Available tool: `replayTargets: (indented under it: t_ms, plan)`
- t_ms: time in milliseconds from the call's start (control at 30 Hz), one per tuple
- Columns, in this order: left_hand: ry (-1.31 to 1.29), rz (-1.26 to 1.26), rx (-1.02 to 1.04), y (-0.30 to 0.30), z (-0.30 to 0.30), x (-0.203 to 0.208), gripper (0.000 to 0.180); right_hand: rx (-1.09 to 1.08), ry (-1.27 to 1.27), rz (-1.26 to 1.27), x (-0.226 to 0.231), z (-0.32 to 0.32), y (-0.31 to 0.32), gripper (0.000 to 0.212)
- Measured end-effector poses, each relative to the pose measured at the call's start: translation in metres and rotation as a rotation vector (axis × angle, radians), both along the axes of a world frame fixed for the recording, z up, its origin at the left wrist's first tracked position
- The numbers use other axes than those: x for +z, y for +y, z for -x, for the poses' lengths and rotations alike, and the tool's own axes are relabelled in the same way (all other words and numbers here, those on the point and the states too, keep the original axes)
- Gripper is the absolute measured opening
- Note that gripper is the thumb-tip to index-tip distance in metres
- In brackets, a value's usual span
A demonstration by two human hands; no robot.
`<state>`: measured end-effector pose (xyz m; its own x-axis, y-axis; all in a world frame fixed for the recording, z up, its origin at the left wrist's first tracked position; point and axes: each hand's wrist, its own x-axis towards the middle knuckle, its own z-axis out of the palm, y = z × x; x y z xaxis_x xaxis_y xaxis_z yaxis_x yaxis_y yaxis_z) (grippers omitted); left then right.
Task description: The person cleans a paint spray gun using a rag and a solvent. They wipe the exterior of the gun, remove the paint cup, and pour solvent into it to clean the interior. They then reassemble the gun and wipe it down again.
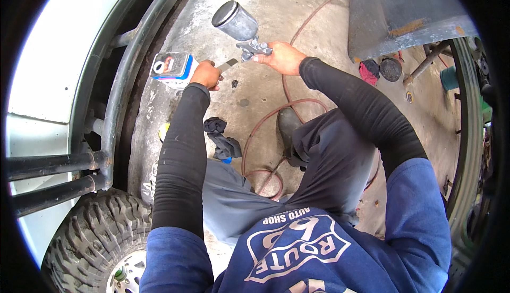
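Note:
My right hand (287,58) is closed around a metal spray gun (255,47), held out over the concrete floor. A grey cup with a dark lid (234,19) sits on top of the gun, tilted up to the left. In my left hand (205,75), with its fingers wrapped round the handle, is a flat-bladed scraper (228,65), its blade pointing toward the gun. Beside that hand stands a rectangular tin can (172,65) with a round opening in its top. My left fingers overlap the can's edge; I cannot tell if they touch it.
A red hose (255,128) loops across the floor by my boot (289,128). Dark cloths (222,139) lie near my left knee. On the left are a white vehicle's black tube bars (118,101) and knobby tire (95,237). A metal-sided table (409,19) stands far right.

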<state>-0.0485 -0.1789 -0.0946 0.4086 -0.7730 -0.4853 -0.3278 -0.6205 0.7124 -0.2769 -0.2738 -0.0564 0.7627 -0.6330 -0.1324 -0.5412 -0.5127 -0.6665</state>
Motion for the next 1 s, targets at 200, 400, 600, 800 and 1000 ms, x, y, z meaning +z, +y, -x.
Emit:
replayTargets:
  t_ms: [200,400,600,800,1000]
  plan:
    - [-0.075,0.034,-0.046,-0.014,-0.001,-0.012,0.043,0.012,0.008,-0.007,-0.014,-0.015,-0.007,0.049]
    - [-0.172,0.058,-0.102,-0.020,0.001,-0.011,0.044,-0.013,0.114,0.004,-0.021,-0.025,-0.007,0.047]
    - [-0.229,0.046,-0.131,-0.019,0.002,-0.011,0.046,-0.012,0.118,0.013,-0.028,-0.029,-0.011,0.049]
    - [-0.315,0.071,-0.218,-0.017,-0.003,-0.011,0.047,-0.018,0.112,0.045,-0.029,-0.034,-0.010,0.050]
    - [-0.252,0.094,-0.193,-0.012,-0.004,-0.001,0.047,-0.064,0.090,0.043,-0.043,-0.035,-0.024,0.050]
